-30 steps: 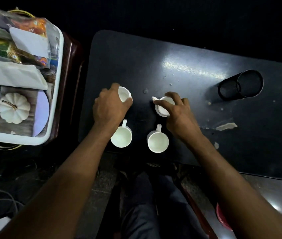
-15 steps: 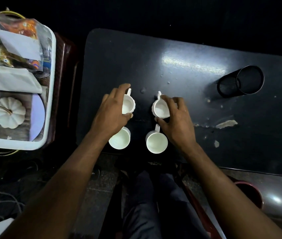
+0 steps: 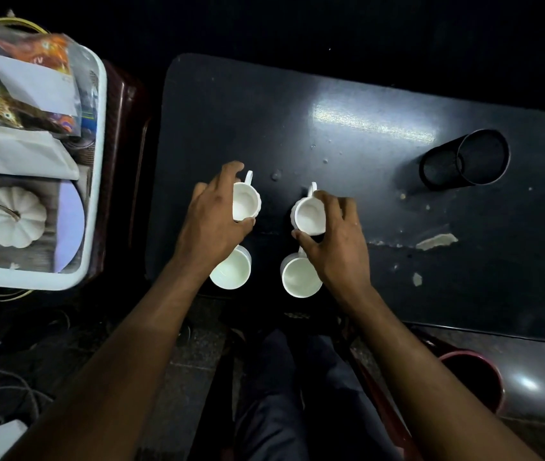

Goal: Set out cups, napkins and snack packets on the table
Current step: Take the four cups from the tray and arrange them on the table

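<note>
Several white cups stand in two rows near the front edge of the dark table (image 3: 347, 104). My left hand (image 3: 213, 219) wraps around the far left cup (image 3: 246, 202), whose handle points away from me. My right hand (image 3: 336, 242) grips the far right cup (image 3: 309, 216), handle also pointing away. Two plain white mugs sit closer to me: the near left mug (image 3: 231, 272), partly under my left wrist, and the near right mug (image 3: 299, 277). Snack packets (image 3: 35, 58) and white napkins (image 3: 18, 151) lie in a white tray (image 3: 96, 181) at the left.
A black mesh pen holder (image 3: 467, 159) lies on its side at the table's right. The tray also holds a white pumpkin ornament (image 3: 15, 216) and rests on a dark red stool. A red bin (image 3: 474, 377) sits at the lower right. Cables lie on the floor at the left.
Both hands turned the two far cups upright with handles pointing away and set them on the table behind the near mugs. The hands still hold them.
</note>
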